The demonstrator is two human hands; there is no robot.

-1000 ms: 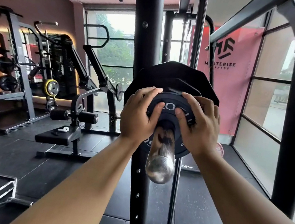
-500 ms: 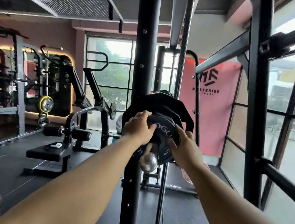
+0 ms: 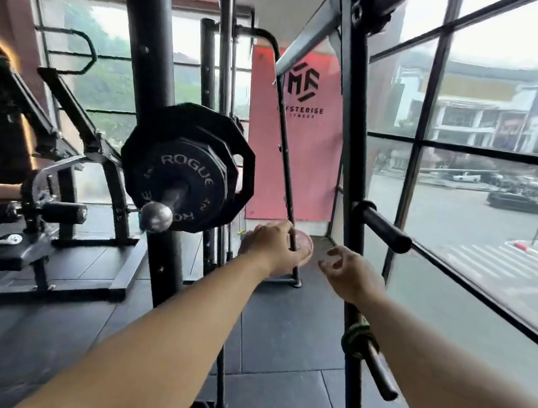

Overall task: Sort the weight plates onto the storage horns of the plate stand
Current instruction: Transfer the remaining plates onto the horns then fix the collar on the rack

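Both hands are out in front, bare and holding nothing. The left hand (image 3: 273, 247) hangs with its fingers loosely curled, knuckles up, in front of a thin black diagonal rod (image 3: 284, 185) and a small pinkish plate (image 3: 305, 243) low on the floor beyond it; whether it touches either I cannot tell. The right hand (image 3: 351, 274) sits just beside it, fingers half spread and bent, apart from everything.

To the left of the hands, a chrome-tipped storage horn (image 3: 157, 216) juts from the black upright (image 3: 148, 66) of the plate stand. It carries two plates: a small round black plate marked ROGUE (image 3: 192, 175) at the front, pushed back flat against a larger many-sided black plate (image 3: 233, 150) behind it. To the right, a second bare black horn (image 3: 383, 227) sticks out from another upright (image 3: 350, 129), with no plate on it.

Farther off hang a red banner (image 3: 304, 160) and, at left, a bench machine (image 3: 32, 232) on the dark floor
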